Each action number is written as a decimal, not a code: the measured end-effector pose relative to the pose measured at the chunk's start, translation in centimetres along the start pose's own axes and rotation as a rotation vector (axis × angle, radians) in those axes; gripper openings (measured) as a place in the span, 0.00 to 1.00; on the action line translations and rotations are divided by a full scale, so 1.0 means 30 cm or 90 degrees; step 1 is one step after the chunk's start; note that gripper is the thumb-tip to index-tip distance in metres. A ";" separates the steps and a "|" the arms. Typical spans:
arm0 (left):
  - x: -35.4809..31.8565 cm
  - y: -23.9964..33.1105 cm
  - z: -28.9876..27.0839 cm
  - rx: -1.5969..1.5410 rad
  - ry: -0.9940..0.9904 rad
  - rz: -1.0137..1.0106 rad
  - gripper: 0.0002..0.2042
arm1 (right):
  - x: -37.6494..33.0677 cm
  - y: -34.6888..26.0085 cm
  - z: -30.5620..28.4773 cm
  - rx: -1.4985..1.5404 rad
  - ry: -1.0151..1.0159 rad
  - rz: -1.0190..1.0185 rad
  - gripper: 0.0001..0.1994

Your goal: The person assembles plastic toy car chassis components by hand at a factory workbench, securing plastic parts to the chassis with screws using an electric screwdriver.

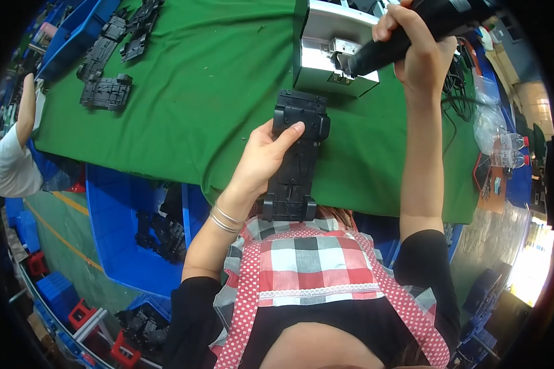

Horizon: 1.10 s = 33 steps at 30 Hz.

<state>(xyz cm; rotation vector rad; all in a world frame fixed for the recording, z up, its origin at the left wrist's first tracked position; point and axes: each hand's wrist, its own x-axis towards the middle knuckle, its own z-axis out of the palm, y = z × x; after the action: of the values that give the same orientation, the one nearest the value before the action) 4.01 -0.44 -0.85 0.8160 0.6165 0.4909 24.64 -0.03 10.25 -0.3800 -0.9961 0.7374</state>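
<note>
My left hand [258,157] is closed around a long black plastic toy-car chassis [295,169], its thumb pressed on the upper face. The chassis is held at the near edge of the green-covered table, one end toward me. High on the right, my right hand [420,58] grips a black electric screwdriver [385,51]. The tool's tip points down-left and meets the metal block at the front of a silver-and-black box, which looks like a screw feeder [335,27]. Whether a screw sits on the tip is too small to tell.
Several more black chassis [106,92] lie on the green cloth [209,80] at far left, by a blue bin [74,40]. Below the table edge, a blue crate [120,246] holds black parts. Cables [458,92] and plastic bottles [511,150] are at right. Another person's arm [26,111] shows at left.
</note>
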 end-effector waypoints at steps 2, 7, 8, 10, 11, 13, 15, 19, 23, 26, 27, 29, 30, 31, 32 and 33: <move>0.011 0.000 -0.005 -0.005 0.008 0.007 0.12 | -0.047 -0.047 0.014 -0.264 0.118 0.089 0.06; -0.003 0.004 -0.011 0.004 0.004 0.005 0.12 | -0.161 -0.070 0.083 -0.144 0.068 0.040 0.04; -0.005 0.014 -0.005 -0.005 0.009 -0.012 0.11 | -0.178 -0.064 0.104 -0.149 0.084 0.037 0.05; -0.004 0.020 -0.001 -0.012 0.014 -0.028 0.11 | -0.197 -0.049 0.131 -0.162 0.083 0.037 0.06; -0.005 0.020 0.000 -0.010 0.016 -0.027 0.11 | -0.205 -0.042 0.128 -0.154 0.073 0.035 0.07; -0.006 0.018 0.002 -0.007 0.018 -0.025 0.10 | -0.224 -0.034 0.128 -0.221 0.061 0.035 0.08; -0.002 0.009 0.001 -0.005 0.008 0.011 0.12 | -0.234 -0.023 0.132 -0.290 0.050 0.025 0.09; -0.020 0.014 0.005 0.007 0.007 0.005 0.10 | -0.243 -0.029 0.153 -0.310 0.024 0.042 0.09; -0.016 0.010 0.012 0.062 0.010 0.004 0.11 | -0.270 -0.015 0.143 -0.225 0.033 0.028 0.10; -0.012 0.003 0.012 0.069 -0.009 0.014 0.11 | -0.276 -0.022 0.118 -0.213 0.028 0.045 0.11; -0.010 0.000 0.012 0.055 -0.020 0.021 0.11 | -0.266 -0.032 0.113 -0.172 0.024 0.063 0.11; -0.010 0.010 0.007 0.037 -0.028 0.017 0.11 | -0.230 -0.063 0.088 -0.114 0.014 0.051 0.08; -0.015 0.018 0.005 0.018 -0.034 0.011 0.11 | -0.211 -0.075 0.073 -0.069 0.034 0.004 0.08; -0.015 0.036 0.005 0.062 -0.032 0.029 0.11 | -0.180 -0.092 0.054 -0.110 0.042 -0.045 0.09; -0.010 0.035 0.002 0.064 -0.035 0.030 0.11 | -0.155 -0.103 0.049 -0.135 0.087 -0.080 0.08; -0.004 0.028 -0.004 0.063 -0.033 0.027 0.11 | -0.131 -0.107 0.038 -0.213 0.100 -0.125 0.06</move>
<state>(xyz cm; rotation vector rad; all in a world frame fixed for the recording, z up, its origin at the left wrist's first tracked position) 3.70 0.04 -0.23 0.9343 0.5799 0.4799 23.58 -5.11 10.32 -0.6117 -0.9918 0.3565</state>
